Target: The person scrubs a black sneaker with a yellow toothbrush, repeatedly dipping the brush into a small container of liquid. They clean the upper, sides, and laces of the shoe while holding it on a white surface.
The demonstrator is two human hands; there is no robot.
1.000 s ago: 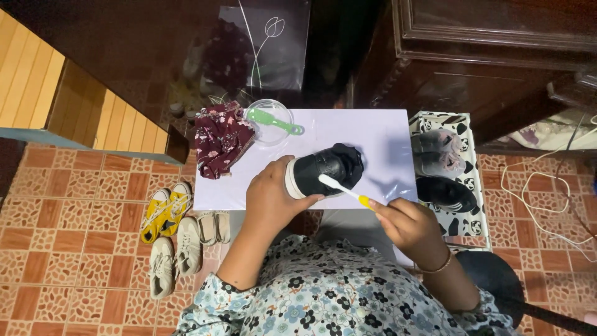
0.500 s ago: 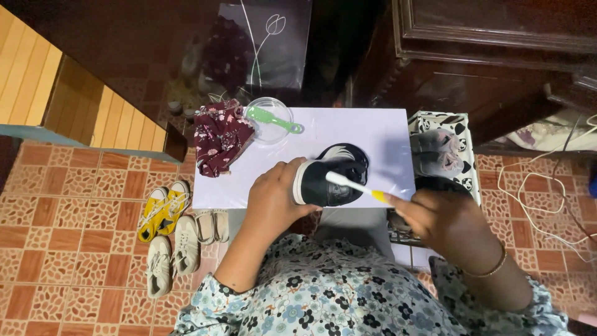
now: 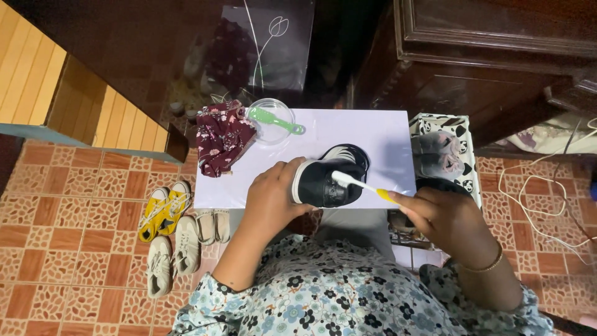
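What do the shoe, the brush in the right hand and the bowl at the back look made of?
Shoe: black upper with a matte, fabric or suede-like look and a white, smooth sole rim, probably rubber. Toothbrush: glossy plastic, white head and neck with a yellow grip, held by the right hand. Bowl: clear and see-through, plastic or glass; cannot tell which. The left hand grips the shoe.

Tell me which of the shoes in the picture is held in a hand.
It is the black shoe with the white sole, on the white table. The left hand holds it. All other shoes lie untouched, on the floor or beside the table.
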